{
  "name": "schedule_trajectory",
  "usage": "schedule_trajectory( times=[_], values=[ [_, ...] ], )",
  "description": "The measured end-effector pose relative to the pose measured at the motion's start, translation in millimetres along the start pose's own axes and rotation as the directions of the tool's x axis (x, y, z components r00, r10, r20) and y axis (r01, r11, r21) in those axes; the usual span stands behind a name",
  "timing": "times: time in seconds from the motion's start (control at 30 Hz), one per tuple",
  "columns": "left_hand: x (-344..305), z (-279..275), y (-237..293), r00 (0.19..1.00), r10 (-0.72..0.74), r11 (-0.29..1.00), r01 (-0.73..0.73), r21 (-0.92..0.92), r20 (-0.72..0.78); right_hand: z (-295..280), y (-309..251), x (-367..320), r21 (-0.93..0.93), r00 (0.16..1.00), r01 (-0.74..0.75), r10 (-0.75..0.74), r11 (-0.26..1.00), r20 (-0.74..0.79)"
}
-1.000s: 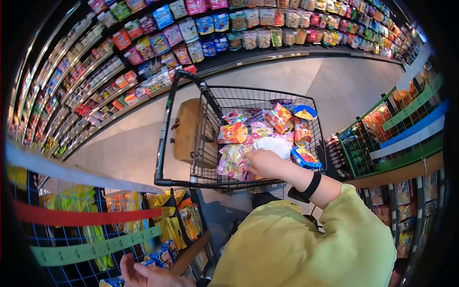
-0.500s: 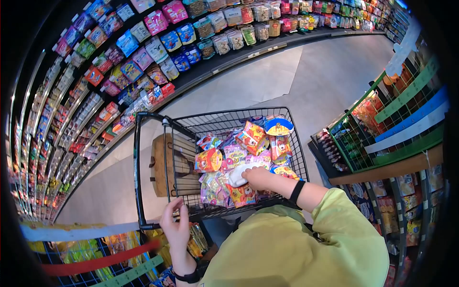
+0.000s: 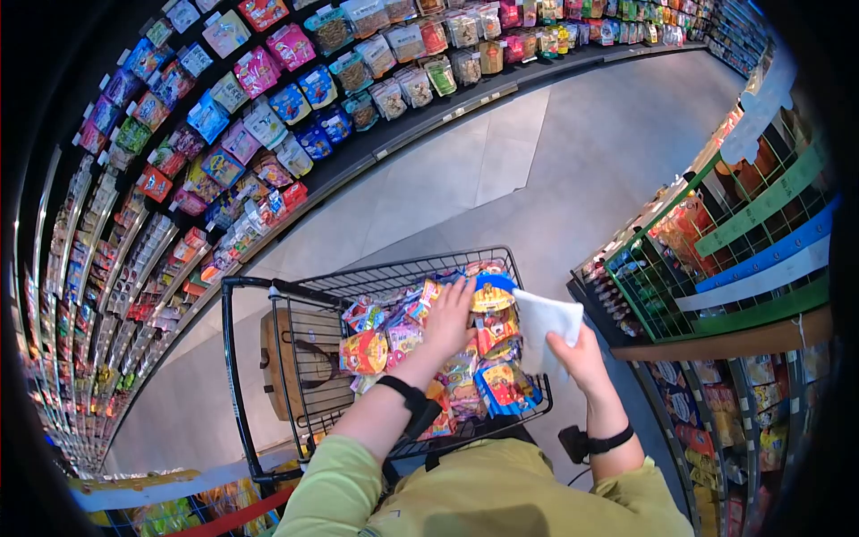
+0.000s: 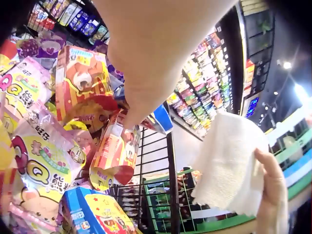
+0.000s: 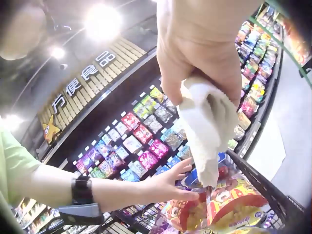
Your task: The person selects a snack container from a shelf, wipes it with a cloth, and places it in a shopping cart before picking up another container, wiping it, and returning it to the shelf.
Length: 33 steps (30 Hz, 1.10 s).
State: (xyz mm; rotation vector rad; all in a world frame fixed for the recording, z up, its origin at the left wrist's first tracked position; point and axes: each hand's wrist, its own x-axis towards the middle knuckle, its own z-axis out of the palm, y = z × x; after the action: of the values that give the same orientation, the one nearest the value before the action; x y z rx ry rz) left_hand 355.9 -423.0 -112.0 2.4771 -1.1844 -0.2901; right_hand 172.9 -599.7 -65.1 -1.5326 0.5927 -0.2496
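My right hand [image 3: 580, 353] pinches a folded white cloth [image 3: 548, 327] beyond the right end of the shopping cart [image 3: 394, 262]. In the right wrist view the cloth [image 5: 207, 129] hangs from thumb and fingers. The left hand [image 3: 447, 320] reaches over the heaped snack packets [image 3: 404, 338], fingers extended, close by a blue-and-yellow packet [image 3: 492, 295]. Seen from the left wrist, a red-and-yellow striped packet [image 4: 117, 151] lies right under that hand, beside pink gummy bags [image 4: 46, 161]. A blue packet [image 4: 97, 212] sits lower in the pile.
Hanging snack bags fill the long shelf [image 3: 268, 125] across the aisle. A green wire rack [image 3: 707, 242] stands on the right, and more racks [image 3: 179, 510] line the lower left. Behind the cart's handle [image 3: 234, 376] is a brown panel [image 3: 279, 367].
The white cloth has gone from over the packets to the cart's right side with the right hand. From the lower left, the left hand has come in over the pile. The cart appears lower in view.
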Motion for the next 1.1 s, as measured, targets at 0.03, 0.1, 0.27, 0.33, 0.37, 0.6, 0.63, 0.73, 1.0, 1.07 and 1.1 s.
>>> schedule_trajectory(
  times=[0.03, 0.1, 0.27, 0.33, 0.37, 0.6, 0.63, 0.73, 1.0, 1.07, 1.1],
  values=[
    [11, 10, 3, 1.0, 0.016, 0.999, -0.015, 0.039, -0.023, -4, 3, -3, 0.054, 0.998, -0.063, 0.065, 0.997, -0.022],
    [26, 19, 8, 0.999, 0.005, 0.991, 0.0, 0.137, -0.038, -9, 11, -7, 0.176, 0.996, -0.066, 0.075, 0.982, -0.046],
    [26, 16, -1, 0.982, 0.04, 0.999, -0.042, -0.005, -0.185, -12, 9, -10, 0.251, 0.996, -0.043, 0.062, 0.967, -0.069],
    [4, -5, 2, 0.951, 0.045, 0.998, -0.059, -0.036, -0.305, -5, -12, -10, 0.254, 0.997, -0.014, 0.032, 0.967, -0.066],
    [-12, -20, 6, 0.935, -0.07, 0.971, -0.016, -0.238, -0.347, -1, -13, -7, 0.214, 0.996, 0.061, -0.047, 0.975, -0.07],
    [-177, -137, 5, 0.742, -0.663, -0.175, -0.032, -0.984, 0.094, 113, -113, -40, -0.048, 0.758, 0.625, -0.591, 0.779, 0.275],
    [-201, -143, 3, 0.693, -0.714, -0.188, -0.047, -0.981, 0.103, 139, -110, -46, -0.073, 0.608, 0.763, -0.675, 0.642, 0.419],
    [-271, -133, -4, 0.64, -0.769, -0.124, -0.148, -0.981, 0.001, 211, -111, -94, -0.026, 0.194, 0.952, -0.533, 0.306, 0.823],
    [-429, -133, 20, 0.39, -0.918, -0.152, -0.196, -0.969, 0.065, 308, -111, -182, 0.203, -0.083, 0.938, -0.386, 0.281, 0.919],
    [-454, -131, 29, 0.402, -0.916, -0.106, -0.244, -0.964, -0.001, 328, -109, -188, 0.248, -0.07, 0.894, -0.43, 0.373, 0.9],
    [-465, -133, 35, 0.395, -0.919, -0.128, -0.263, -0.956, 0.014, 339, -102, -185, 0.281, -0.077, 0.841, -0.412, 0.462, 0.908]
  ],
)
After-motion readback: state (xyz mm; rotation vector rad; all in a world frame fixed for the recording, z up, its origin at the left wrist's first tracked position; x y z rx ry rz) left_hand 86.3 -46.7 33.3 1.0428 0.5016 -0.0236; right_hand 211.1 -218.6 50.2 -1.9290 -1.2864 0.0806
